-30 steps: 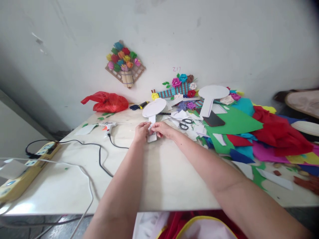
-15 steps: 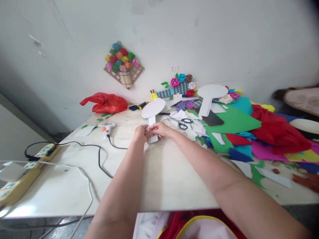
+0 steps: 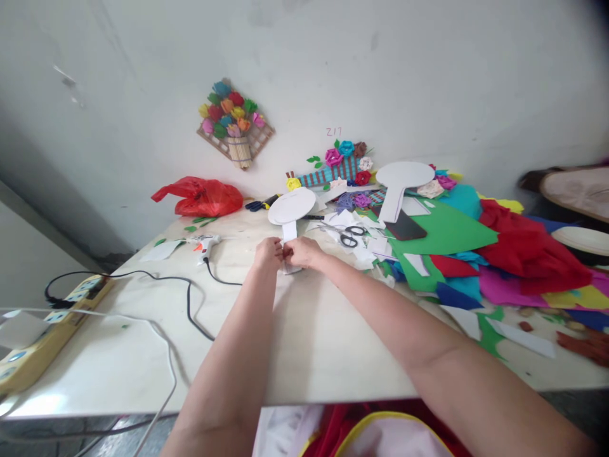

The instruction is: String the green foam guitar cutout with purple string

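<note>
A white round-headed cutout with a handle [image 3: 292, 206] lies on the pale table, its round part pointing away from me. My left hand [image 3: 269, 252] has its fingers closed at the left edge of the handle. Against the right side of the handle, my right hand [image 3: 303, 252] is pinched closed, its fingers covering part of it. The handle's lower end is partly hidden under my fingers. A second white cutout [image 3: 405, 178] leans on the pile to the right. Black-handled scissors [image 3: 349, 237] rest among white scraps.
To the left are a glue gun [image 3: 208, 246], its cord, a red plastic bag [image 3: 209, 198] and a yellow power strip [image 3: 57, 324]. Coloured sheets, with a green sheet [image 3: 457, 227] among them, are heaped at the right. A dark phone-like slab [image 3: 406, 230] lies there too.
My right hand has shifted slightly and its fingers now cover more of the handle's lower part. My left hand stays at the handle's left edge.
</note>
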`<control>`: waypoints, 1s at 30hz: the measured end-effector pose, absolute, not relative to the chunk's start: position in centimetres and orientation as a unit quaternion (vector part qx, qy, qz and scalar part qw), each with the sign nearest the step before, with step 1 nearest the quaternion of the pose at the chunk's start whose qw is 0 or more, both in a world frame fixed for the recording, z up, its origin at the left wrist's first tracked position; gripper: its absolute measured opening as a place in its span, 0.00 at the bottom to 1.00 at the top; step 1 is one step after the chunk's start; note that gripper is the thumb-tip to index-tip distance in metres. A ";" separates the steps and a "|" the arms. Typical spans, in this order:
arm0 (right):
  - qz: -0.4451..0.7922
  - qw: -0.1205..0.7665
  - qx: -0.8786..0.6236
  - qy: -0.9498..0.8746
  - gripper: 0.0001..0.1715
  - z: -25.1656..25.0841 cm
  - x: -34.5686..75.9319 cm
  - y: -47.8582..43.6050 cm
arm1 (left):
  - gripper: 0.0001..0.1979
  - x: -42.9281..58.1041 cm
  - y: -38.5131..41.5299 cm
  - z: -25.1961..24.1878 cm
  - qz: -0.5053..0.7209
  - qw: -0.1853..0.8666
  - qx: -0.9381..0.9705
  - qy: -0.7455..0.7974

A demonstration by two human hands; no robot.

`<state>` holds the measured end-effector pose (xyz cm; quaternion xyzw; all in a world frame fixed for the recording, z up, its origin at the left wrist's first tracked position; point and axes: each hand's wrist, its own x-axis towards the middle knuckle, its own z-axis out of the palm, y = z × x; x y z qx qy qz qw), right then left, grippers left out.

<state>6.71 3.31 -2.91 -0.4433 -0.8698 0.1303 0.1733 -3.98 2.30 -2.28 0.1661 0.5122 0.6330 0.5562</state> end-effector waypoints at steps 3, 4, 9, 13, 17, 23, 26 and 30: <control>0.097 0.158 -0.454 -0.872 0.11 -2.8 6.5 3.0 | 0.15 -3.9 2.2 -2.2 0.631 0.557 0.173 0.512; 0.093 0.154 -0.456 -0.872 0.11 -2.8 6.4 2.9 | 0.15 -3.9 2.1 -2.2 0.629 0.557 0.175 0.513; 0.139 0.173 -0.456 -0.862 0.10 -2.9 6.6 3.1 | 0.10 -4.2 2.2 -2.2 0.627 0.549 0.178 0.524; 0.299 0.201 -0.433 -0.827 0.08 -3.6 7.3 4.1 | 0.07 -4.5 2.4 -2.4 0.623 0.539 0.164 0.543; 0.392 0.241 -0.386 -0.800 0.06 -4.4 7.6 4.8 | 0.06 -4.8 2.8 -2.6 0.624 0.537 0.149 0.547; 0.400 0.252 -0.355 -0.807 0.07 -4.5 7.8 5.0 | 0.07 -5.1 3.0 -3.0 0.628 0.552 0.134 0.532; 0.358 0.232 -0.373 -0.824 0.05 -4.3 7.8 4.9 | 0.07 -5.1 3.0 -2.9 0.641 0.555 0.138 0.512; 0.307 0.197 -0.398 -0.842 0.05 -3.8 7.5 4.6 | 0.08 -4.5 2.8 -2.2 0.664 0.564 0.143 0.470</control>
